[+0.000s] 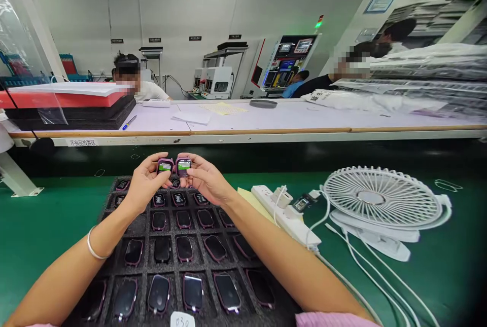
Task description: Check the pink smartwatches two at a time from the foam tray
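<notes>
My left hand (pixel 146 181) pinches a small purple smartwatch body (pixel 165 166) with its screen lit green. My right hand (pixel 203 179) holds a second purple watch body (pixel 183 165), its screen lit too. Both are held side by side above the far end of a black foam tray (pixel 144 225). The tray's pockets hold several more purple watch bodies (pixel 184 248) with dark screens. A bracelet sits on my left wrist.
A white power strip (pixel 283 213) with plugs and cables lies right of the tray, and a white desk fan (pixel 380 200) lies tilted further right. Beyond a dark conveyor is a long white bench (pixel 289 116) with stacked trays; other people sit behind it.
</notes>
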Demonstrator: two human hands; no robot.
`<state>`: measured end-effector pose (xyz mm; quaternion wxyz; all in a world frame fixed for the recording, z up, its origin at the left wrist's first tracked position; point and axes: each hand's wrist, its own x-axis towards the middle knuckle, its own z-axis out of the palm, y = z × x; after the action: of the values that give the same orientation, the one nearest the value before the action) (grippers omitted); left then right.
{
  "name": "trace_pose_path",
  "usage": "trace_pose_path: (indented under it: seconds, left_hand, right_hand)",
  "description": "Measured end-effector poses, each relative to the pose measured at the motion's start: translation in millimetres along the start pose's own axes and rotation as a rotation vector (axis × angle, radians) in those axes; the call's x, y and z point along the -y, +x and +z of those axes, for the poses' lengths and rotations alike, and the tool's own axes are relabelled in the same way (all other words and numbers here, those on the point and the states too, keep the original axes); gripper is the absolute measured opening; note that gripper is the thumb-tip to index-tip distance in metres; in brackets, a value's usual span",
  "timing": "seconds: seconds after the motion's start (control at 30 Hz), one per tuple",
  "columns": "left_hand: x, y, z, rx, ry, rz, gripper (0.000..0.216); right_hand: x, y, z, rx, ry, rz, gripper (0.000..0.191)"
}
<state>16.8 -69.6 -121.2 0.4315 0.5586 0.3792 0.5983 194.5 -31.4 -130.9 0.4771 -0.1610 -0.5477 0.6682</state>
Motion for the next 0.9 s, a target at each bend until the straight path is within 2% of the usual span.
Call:
trace_pose_path:
  seconds: [0.17,0.4,0.6,0.77,0.9]
  left_hand:
    - [11,-4,-1,-0.030,-0.004,-0.027,0.047]
    - [17,-12,-3,0.013,-0.005,-0.062,0.051]
    - [25,-13,-3,0.014,-0.009,-0.108,0.042]
    - [32,-13,-3,0.005,-0.096,-0.184,0.043]
    - [41,-13,-6,-0.019,-0.202,-0.282,0.049]
  right_hand:
    - [-11,-4,-4,-0.019,-0.022,0.016,0.035]
    - [-20,-10,-9,-0.024,-0.006,0.038,0.040]
    - [-30,-12,-12,-0.069,-0.013,0.072,0.031]
    - [-36,-12,-17,-0.087,-0.012,0.101,0.031]
    - [-43,-14,-20,-0.117,0.054,0.161,0.038]
